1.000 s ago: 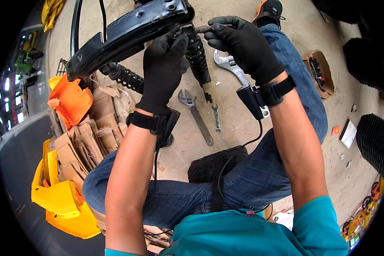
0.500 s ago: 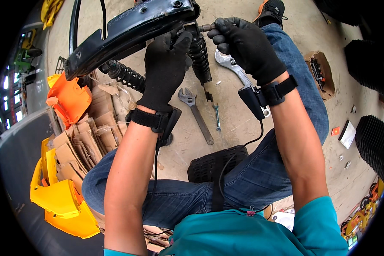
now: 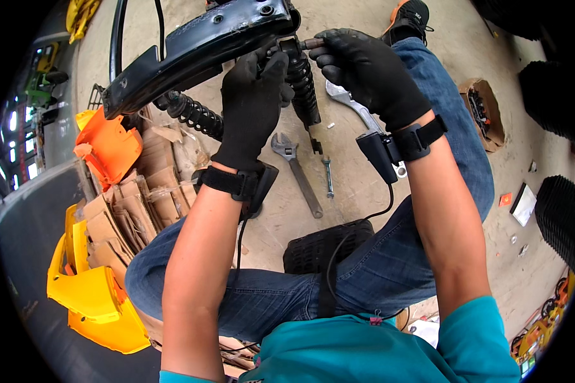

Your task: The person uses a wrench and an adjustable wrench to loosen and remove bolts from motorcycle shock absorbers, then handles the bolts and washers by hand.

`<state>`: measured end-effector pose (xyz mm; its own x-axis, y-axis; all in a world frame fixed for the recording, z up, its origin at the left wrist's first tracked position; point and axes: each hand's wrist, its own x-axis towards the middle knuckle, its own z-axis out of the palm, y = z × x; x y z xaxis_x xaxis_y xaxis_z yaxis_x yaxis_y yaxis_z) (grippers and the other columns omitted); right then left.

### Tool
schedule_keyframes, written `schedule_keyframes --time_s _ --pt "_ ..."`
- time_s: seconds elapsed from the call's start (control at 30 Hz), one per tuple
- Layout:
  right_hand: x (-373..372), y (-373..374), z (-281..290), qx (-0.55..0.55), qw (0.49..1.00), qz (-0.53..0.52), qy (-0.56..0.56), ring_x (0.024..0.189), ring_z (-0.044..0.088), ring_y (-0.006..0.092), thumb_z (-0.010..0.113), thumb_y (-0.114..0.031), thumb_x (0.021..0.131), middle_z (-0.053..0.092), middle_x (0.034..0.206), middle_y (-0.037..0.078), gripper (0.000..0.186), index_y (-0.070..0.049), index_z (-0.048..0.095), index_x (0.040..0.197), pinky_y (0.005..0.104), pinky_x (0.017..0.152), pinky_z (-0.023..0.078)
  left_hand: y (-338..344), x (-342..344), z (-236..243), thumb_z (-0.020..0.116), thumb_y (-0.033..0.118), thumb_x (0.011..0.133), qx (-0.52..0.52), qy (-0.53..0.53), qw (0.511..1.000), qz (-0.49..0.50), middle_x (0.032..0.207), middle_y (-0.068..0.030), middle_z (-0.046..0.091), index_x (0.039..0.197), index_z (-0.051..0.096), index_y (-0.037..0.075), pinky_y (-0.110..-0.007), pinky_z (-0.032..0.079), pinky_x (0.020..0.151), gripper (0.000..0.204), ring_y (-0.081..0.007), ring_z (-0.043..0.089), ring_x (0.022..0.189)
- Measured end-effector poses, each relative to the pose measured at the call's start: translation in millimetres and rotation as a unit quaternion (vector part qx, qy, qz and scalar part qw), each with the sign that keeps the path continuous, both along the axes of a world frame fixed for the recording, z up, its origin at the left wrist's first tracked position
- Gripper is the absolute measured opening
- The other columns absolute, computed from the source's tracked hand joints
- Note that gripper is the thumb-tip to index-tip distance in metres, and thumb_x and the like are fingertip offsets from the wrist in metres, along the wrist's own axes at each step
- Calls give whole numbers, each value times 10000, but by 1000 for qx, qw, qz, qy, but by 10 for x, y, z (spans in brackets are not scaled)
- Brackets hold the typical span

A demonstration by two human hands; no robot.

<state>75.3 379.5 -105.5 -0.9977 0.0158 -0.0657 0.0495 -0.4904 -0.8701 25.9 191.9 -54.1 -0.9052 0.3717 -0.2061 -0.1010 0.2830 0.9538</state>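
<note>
While the right hand (image 3: 372, 76) pinches a metal rod (image 3: 312, 44) by its end — likely stiff, surest there — I can't tell what the left hand (image 3: 252, 102) grips.

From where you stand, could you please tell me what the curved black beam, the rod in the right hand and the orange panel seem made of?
Curved black beam: probably painted metal, glossy, with bright reflections. Rod: likely metal, from its dull grey-brown look, but too small to be sure. Orange panel: apparently moulded plastic, smooth, thin-edged.
</note>
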Motion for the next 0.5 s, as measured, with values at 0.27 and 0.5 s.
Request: schedule_keyframes --time_s 0.27,0.5 --pt "48 63 36 49 999 -2 12 960 656 134 564 -87 997 667 1062 86 232 -4 589 1213 239 849 561 -146 211 -99 565 107 966 48 -7 998 33 903 -72 662 1182 588 6 -240 492 539 240 -112 626 616" --pt "7 11 143 58 996 5 -67 861 635 76 634 -161 966 680 993 28 303 -9 613 1227 192 777 528 -392 635 -232 551 96 966 12 -112 993 16 826 -53 624 1170 609 -23 -235 482 525 244 -100 601 596"
